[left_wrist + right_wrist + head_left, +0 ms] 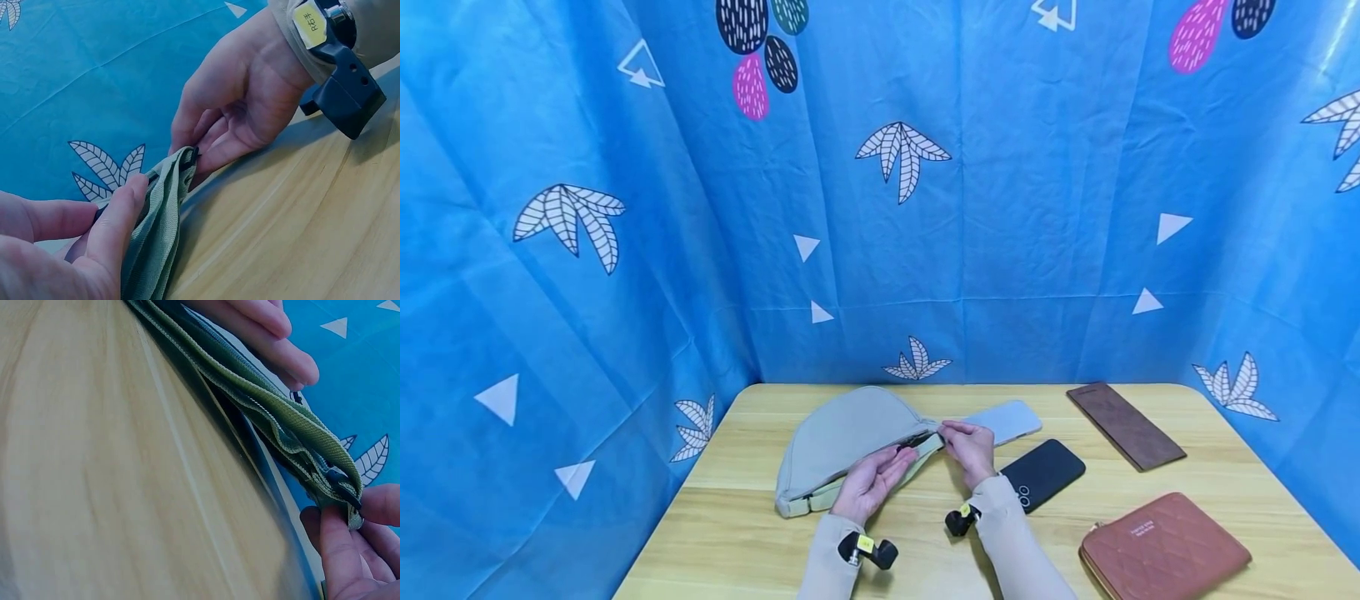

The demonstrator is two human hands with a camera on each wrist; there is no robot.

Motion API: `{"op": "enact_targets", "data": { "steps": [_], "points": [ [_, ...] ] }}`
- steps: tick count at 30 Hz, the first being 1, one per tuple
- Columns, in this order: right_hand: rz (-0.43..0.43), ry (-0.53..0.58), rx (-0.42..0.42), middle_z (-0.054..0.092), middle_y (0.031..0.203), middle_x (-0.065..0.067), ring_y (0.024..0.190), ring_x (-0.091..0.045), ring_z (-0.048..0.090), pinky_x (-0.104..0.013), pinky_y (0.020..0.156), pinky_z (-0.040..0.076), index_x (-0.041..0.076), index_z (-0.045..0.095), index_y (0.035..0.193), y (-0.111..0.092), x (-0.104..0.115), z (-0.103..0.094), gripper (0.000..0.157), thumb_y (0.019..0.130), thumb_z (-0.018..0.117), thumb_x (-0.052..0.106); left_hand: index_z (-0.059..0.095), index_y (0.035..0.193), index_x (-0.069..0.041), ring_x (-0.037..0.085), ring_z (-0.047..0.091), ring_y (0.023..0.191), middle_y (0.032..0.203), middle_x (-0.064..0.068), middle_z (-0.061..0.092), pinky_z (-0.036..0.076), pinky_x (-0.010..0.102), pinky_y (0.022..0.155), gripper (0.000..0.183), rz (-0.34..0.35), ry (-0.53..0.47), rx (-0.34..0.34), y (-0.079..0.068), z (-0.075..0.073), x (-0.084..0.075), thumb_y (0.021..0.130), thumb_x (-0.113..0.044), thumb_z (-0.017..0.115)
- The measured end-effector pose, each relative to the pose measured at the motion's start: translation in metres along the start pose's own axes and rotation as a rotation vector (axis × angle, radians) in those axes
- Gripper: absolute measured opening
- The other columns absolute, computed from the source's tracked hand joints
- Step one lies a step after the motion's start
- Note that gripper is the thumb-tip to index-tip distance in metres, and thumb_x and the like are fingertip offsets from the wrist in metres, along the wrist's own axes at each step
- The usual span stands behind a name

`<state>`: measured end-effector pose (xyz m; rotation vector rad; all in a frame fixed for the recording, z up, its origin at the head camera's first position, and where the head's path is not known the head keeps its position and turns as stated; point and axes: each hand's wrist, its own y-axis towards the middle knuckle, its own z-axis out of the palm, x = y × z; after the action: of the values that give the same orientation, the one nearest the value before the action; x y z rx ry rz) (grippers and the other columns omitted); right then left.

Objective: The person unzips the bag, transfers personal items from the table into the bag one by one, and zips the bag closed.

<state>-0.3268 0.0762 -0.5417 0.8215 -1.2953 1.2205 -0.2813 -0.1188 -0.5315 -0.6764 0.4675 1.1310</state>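
Label (310,24), yellow, on black right-wrist camera (350,94): "R右手". Reddish-brown quilted wallet (1165,550) bears lettering (1142,529), too small to read. Pale-grey half-moon fabric bag (850,429): right hand (972,451) fingers clamped on its strapped corner; left hand (868,485) fingers pinching small black tab (100,214) at edge. Wood-grain worktop (722,533), blue leaf-print curtain (1037,208) around.

left hand (867,486) hides some strap (927,452) (pale green).
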Motion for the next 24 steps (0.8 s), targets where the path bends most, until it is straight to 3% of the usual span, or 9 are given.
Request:
{"op": "enact_targets", "data": {
  "steps": [4,10,14,18,24],
  "points": [
    [0.01,-0.002,0.002,0.078,0.109,-0.016,0.073,-0.004,0.069,-0.019,0.065,0.056,-0.008,0.072,0.119,0.0002,0.0007,-0.0004,0.031,0.091,0.075,0.006,0.02,0.152,0.021,0.043,0.054,0.138,0.137,0.04,0.056,0.041,0.042,0.117,0.054,-0.003,0.007,0.006,-0.0012,0.0002,-0.0002,0.106,0.004,0.042],
    [0.017,-0.004,0.013,0.078,0.106,-0.012,0.063,-0.003,0.064,-0.018,0.061,0.054,-0.007,0.072,0.12,-0.0001,0.0004,0.0001,0.031,0.091,0.074,0.006,0.019,0.153,0.02,0.044,0.051,0.141,0.15,0.042,0.039,0.04,0.043,0.118,0.054,0.003,0.031,0.023,-0.0033,-0.0003,0.0008,0.106,0.004,0.042],
    [0.016,0.003,0.025,0.078,0.106,-0.013,0.065,-0.003,0.065,-0.018,0.061,0.055,-0.009,0.071,0.12,-0.0012,0.0003,0.0004,0.033,0.091,0.075,0.005,0.02,0.152,0.02,0.044,0.048,0.142,0.148,0.041,0.042,0.041,0.043,0.117,0.053,0.007,0.049,0.011,-0.0057,-0.0007,0.0006,0.106,0.004,0.041],
    [0.021,0.01,0.035,0.075,0.116,-0.021,0.082,-0.008,0.073,-0.023,0.074,0.061,-0.009,0.07,0.121,-0.002,-0.0001,-0.0005,0.034,0.091,0.074,0.006,0.022,0.151,0.021,0.045,0.048,0.141,0.145,0.04,0.047,0.042,0.043,0.116,0.052,0.012,0.064,0.002,-0.0066,-0.0016,-0.0008,0.106,0.004,0.042],
    [0.045,0.026,0.032,0.07,0.127,-0.027,0.101,-0.017,0.074,-0.033,0.09,0.061,-0.008,0.069,0.123,-0.0027,-0.0001,-0.0032,0.035,0.092,0.074,0.007,0.022,0.15,0.023,0.038,0.066,0.126,0.132,0.036,0.063,0.048,0.039,0.112,0.053,0.021,0.105,-0.003,-0.0081,-0.0054,-0.0032,0.106,0.004,0.043]
  ]
}}
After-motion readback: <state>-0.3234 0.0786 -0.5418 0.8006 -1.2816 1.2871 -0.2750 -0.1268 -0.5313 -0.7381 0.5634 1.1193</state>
